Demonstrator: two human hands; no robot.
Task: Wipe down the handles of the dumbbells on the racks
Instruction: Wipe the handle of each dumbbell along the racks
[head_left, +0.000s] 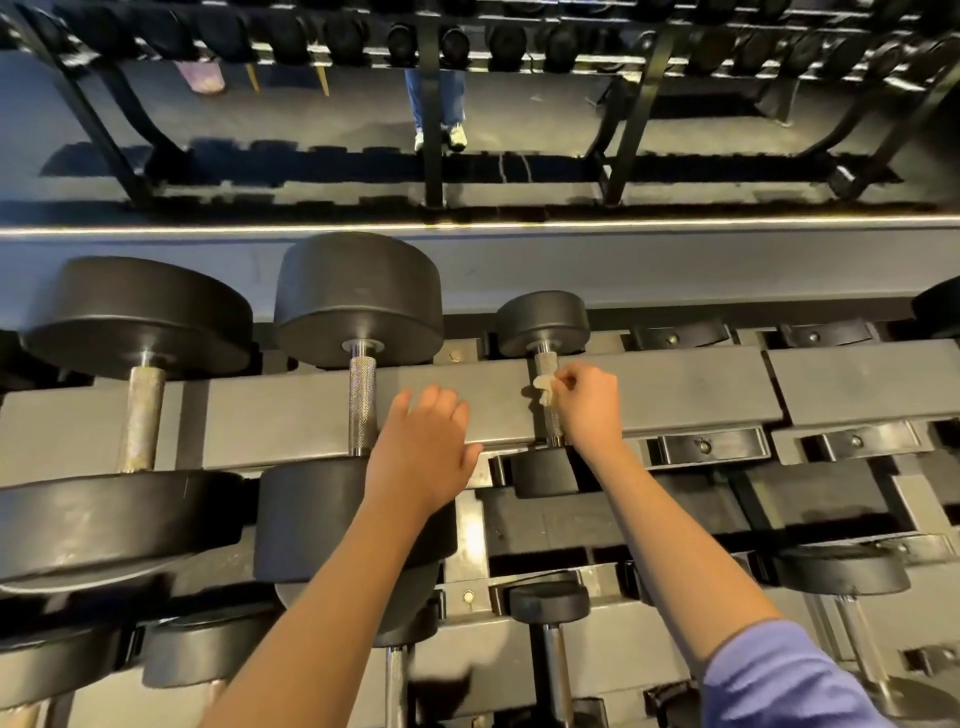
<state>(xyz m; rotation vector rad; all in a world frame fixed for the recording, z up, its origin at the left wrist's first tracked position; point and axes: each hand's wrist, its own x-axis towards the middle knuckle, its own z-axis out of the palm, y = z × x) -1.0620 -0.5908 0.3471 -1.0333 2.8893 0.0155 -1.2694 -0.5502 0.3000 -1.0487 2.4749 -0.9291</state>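
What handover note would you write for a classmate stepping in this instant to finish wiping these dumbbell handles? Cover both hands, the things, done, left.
Right hand pinches a small white wipe against the small dumbbell's handle, top tier.
Left hand is open, fingers flat on the rack beam, beside the middle dumbbell's handle.
Done: cannot tell which handles are already wiped.
Left: finish this handle; then probably the lower-tier dumbbells.

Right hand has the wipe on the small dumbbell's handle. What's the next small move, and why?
Probably slide the right hand with the wipe down the small dumbbell's handle toward the near head. The wipe sits on the handle's far half, so the near stretch looks uncovered. The left hand lies flat on the rack bar and need not move.
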